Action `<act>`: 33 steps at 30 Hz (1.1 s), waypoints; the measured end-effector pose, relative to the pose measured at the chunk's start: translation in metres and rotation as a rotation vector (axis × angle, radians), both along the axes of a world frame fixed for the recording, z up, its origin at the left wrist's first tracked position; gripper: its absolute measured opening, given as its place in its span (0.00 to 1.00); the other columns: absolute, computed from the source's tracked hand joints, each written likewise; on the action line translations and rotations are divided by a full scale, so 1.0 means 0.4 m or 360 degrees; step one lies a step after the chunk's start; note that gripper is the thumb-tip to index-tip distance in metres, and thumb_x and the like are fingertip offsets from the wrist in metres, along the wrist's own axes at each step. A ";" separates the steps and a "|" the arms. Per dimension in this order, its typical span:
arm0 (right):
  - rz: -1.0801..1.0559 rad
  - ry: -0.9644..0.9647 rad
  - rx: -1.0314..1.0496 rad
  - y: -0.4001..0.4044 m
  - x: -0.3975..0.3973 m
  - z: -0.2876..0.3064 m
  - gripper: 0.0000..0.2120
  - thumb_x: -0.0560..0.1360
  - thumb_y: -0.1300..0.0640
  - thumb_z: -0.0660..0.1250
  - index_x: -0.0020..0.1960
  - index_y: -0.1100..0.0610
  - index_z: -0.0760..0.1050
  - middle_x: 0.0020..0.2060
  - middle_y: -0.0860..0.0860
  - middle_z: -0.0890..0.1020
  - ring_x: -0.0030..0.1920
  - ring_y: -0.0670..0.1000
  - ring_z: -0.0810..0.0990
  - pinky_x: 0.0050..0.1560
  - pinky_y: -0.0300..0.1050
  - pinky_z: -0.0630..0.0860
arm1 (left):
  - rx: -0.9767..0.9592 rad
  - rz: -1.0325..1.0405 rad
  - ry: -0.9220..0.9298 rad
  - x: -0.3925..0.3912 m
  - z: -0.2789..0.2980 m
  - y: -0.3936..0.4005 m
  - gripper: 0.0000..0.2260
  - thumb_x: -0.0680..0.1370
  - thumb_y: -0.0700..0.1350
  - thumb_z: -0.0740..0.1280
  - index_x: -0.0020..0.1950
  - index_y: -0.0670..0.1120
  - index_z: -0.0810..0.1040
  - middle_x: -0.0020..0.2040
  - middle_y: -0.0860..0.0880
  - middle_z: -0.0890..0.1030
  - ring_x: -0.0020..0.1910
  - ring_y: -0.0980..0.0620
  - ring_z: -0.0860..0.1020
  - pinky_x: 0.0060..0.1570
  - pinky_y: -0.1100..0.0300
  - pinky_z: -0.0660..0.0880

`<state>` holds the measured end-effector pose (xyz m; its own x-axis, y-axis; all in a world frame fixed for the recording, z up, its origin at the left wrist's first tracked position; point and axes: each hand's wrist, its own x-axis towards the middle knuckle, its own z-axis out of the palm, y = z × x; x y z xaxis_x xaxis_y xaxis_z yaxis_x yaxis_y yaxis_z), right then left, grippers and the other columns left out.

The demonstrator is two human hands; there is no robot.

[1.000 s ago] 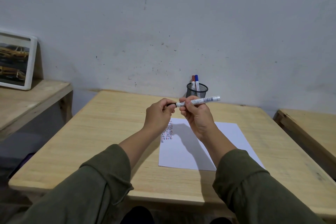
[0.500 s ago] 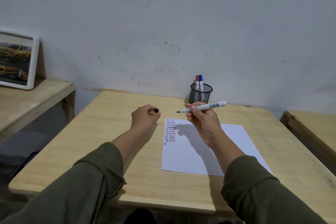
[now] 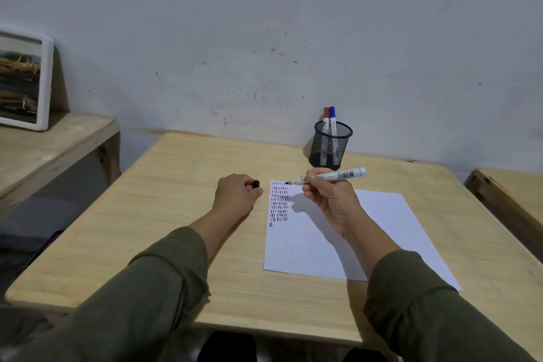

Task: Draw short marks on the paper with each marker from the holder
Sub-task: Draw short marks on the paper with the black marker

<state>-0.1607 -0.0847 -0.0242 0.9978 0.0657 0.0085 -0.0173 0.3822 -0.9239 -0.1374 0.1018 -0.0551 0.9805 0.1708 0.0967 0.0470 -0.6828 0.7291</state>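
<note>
Pale matt wooden table (image 3: 176, 214) under smooth white paper (image 3: 382, 220). Behind the paper, black wire-mesh holder (image 3: 332, 144), probably metal. Glossy plastic marker (image 3: 332, 176) above the paper.

A single head-worn wide-angle view looks forward and down from the person's seat, along both olive-sleeved forearms, over the pale wooden surface (image 3: 176, 214) toward the scuffed white wall (image 3: 264, 38) close behind it; edges bend slightly outward.

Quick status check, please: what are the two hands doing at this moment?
Right hand grips uncapped marker, tip above the paper. Left hand holds black cap, resting on table. Nothing in the way.
</note>
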 end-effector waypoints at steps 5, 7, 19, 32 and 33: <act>0.0079 0.0012 -0.0115 0.005 -0.028 -0.005 0.04 0.76 0.66 0.64 0.45 0.63 0.77 0.25 0.51 0.78 0.28 0.47 0.78 0.30 0.35 0.77 | -0.0053 0.0074 -0.0249 -0.054 0.014 0.007 0.19 0.74 0.48 0.68 0.63 0.43 0.74 0.58 0.43 0.75 0.49 0.55 0.71 0.42 0.73 0.59; 0.0116 0.0013 -0.0160 0.007 -0.042 -0.007 0.06 0.77 0.63 0.63 0.51 0.64 0.77 0.25 0.52 0.76 0.27 0.48 0.79 0.29 0.36 0.77 | -0.0048 0.0019 -0.0319 -0.089 0.017 0.006 0.16 0.74 0.47 0.68 0.61 0.44 0.75 0.57 0.44 0.74 0.48 0.56 0.69 0.42 0.74 0.58; 0.0146 0.0012 -0.0594 0.010 -0.125 -0.033 0.09 0.76 0.58 0.67 0.45 0.64 0.74 0.20 0.50 0.73 0.20 0.47 0.68 0.21 0.36 0.67 | 0.0281 -0.0642 -0.0043 -0.193 -0.014 0.026 0.27 0.66 0.57 0.73 0.63 0.51 0.75 0.59 0.50 0.74 0.61 0.54 0.70 0.56 0.66 0.61; 0.0051 -0.0012 -0.0847 0.021 -0.142 -0.033 0.06 0.74 0.63 0.65 0.39 0.63 0.75 0.23 0.55 0.72 0.21 0.46 0.67 0.23 0.33 0.66 | 0.0230 -0.0652 -0.0050 -0.192 -0.020 0.032 0.28 0.66 0.58 0.73 0.63 0.51 0.76 0.61 0.52 0.73 0.62 0.55 0.69 0.58 0.67 0.61; 0.0055 -0.0023 -0.0862 0.021 -0.140 -0.035 0.06 0.74 0.63 0.66 0.39 0.62 0.76 0.23 0.54 0.72 0.21 0.46 0.67 0.23 0.33 0.66 | 0.0231 -0.0653 -0.0050 -0.193 -0.020 0.032 0.28 0.66 0.58 0.73 0.63 0.51 0.76 0.61 0.52 0.73 0.62 0.55 0.69 0.58 0.67 0.61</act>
